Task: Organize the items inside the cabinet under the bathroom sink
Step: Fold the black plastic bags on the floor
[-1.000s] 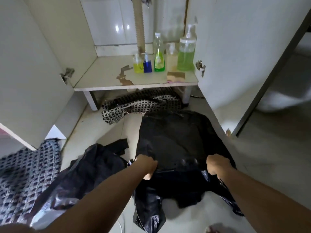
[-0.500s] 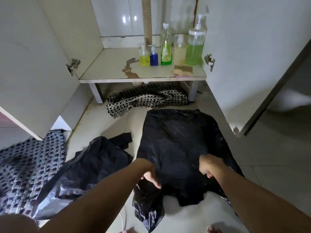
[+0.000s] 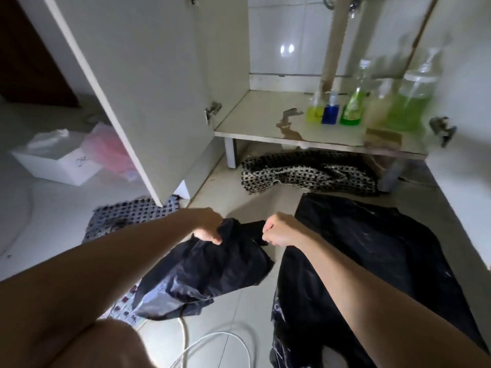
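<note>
Two hands: both closed on the smaller black bag (image 3: 207, 272), left hand (image 3: 207, 229) pinching the top edge on its left, right hand (image 3: 276, 232) fisted on a strap-like end of the same edge; held apart, probably to stretch the plastic for flattening or folding.
Smaller black bag: hanging crumpled from both grips, lower part draped to the floor (image 3: 239, 197) over a patterned mat (image 3: 132, 216) near the left cabinet door (image 3: 138, 83).
Larger black bag (image 3: 372, 251): spread flat on the floor to the right, just in front of the cabinet opening; likely smoothed and waiting to be folded or stored.
Cabinet shelf (image 3: 265, 120): bottles (image 3: 353, 107) grouped toward the back right corner beside the drain pipe (image 3: 332, 49); left half and front edge bare, stained near the middle.
Under the shelf: rolled checkered mat (image 3: 305, 171) tucked against the cabinet legs.
Outside, far left: white box (image 3: 55, 163) and pink plastic (image 3: 109, 147) on the floor, apparently set aside.
Stage, as judged: sorting the bags before returning them to the shelf.
Risk: white cord (image 3: 220, 341) looping on the floor near the knees.
</note>
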